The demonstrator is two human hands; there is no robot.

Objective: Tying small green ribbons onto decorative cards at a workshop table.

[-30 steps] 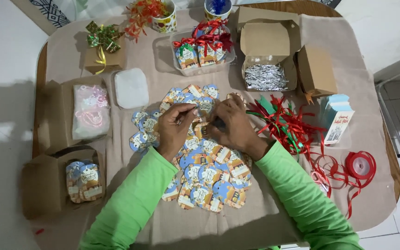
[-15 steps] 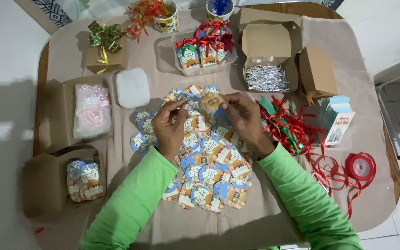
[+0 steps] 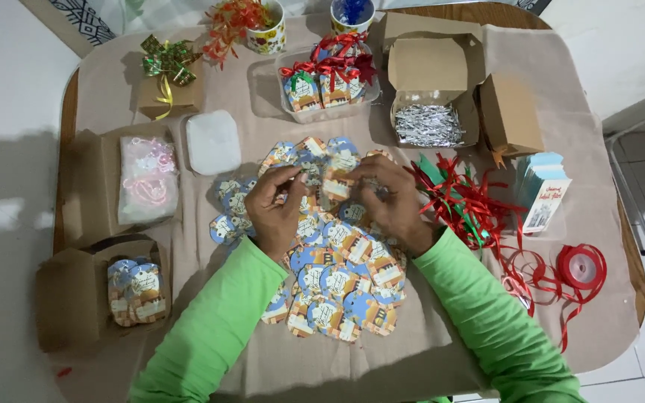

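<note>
Our left hand (image 3: 276,210) and right hand (image 3: 391,203) pinch one gift tag (image 3: 335,184) between fingertips, above the spread tag pile (image 3: 337,287).

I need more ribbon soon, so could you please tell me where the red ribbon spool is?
In the head view, the red ribbon spool lies at the table's right edge, beyond the right hand, below the pale blue carton.

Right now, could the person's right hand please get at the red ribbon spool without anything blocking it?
Probably yes: the right hand and the red ribbon spool share the table's right side, with only loose red ribbon strips lying flat between them.
</note>
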